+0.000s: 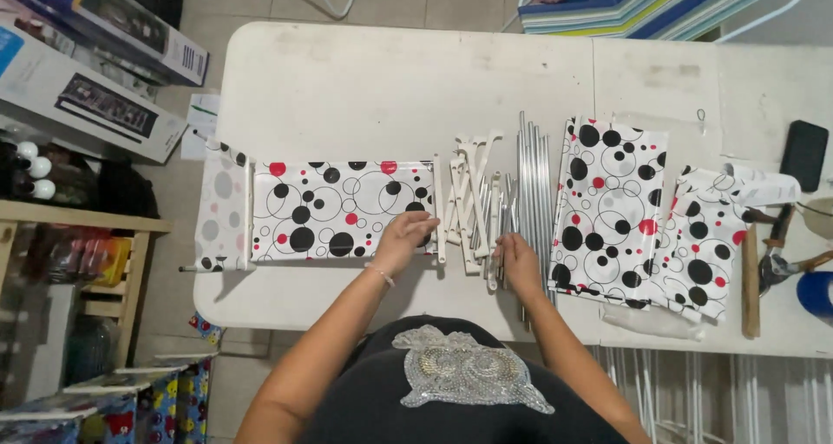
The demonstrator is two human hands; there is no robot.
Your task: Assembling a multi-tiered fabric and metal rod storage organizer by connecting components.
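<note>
Your left hand (pixel 404 236) rests with fingers loosely curled on the right edge of the white fabric panel printed with black and red circles (pixel 338 208), which lies flat on the white rectangular folding table (pixel 382 80); the fingers press down on the panel's edge rather than pinch it. Your right hand (pixel 518 260) lies palm down at the near ends of the pile of white plastic connector bars (pixel 473 203), its fingertips touching the bars just beside the bundle of grey metal rods (pixel 532 179); whether those fingers close around a bar cannot be told from this view. The connector bars lie between the flat panel on their left and the metal rods on their right. To the right of the rods lies a second folded panel of the same circle-printed fabric (pixel 607 205), and a third, crumpled piece of that fabric (pixel 707 236) overlaps its right side. A narrow wooden strip (pixel 751 279) lies near the table's right edge, with a black rectangular phone (pixel 804 153) farther back. Off the table's left side, long cardboard boxes (pixel 87 71) sit above a wooden shelf (pixel 82 227).
</note>
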